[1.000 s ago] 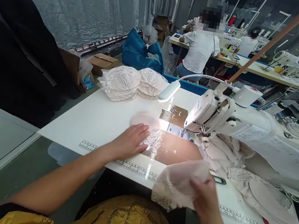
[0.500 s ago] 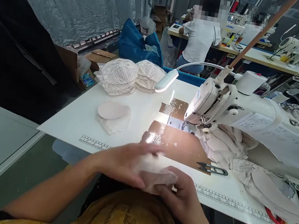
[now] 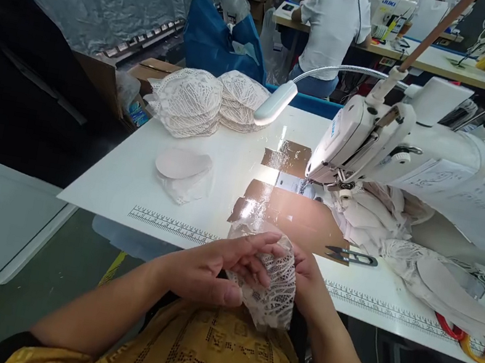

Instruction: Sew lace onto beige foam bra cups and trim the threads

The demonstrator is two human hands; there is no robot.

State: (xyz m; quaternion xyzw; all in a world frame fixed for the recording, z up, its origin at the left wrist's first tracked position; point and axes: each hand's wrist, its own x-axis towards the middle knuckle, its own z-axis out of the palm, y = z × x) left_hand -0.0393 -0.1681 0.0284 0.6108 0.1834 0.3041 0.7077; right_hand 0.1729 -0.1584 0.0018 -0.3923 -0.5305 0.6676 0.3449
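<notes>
A pale lace bra cup is between my hands, in front of the table edge and above my lap. My right hand grips its right side, with the fingertips hidden behind the lace. Across the cup's left side lies my left hand, its fingers spread and its thumb apart, touching the lace. Beyond the hands a brown board covers part of the table below the sewing machine. Black thread snips rest on the board's right corner.
Stacked lace cups stand at the table's back left. Nearer lies a smooth oval pad on sheer fabric. More cup pieces and scissors with red and orange handles are at right. A lamp overhangs the table; a co-worker sits beyond.
The cup has turned so that its lace side now faces me, and it hangs lower. My left hand's fingers have spread over it. The camera view has shifted slightly.
</notes>
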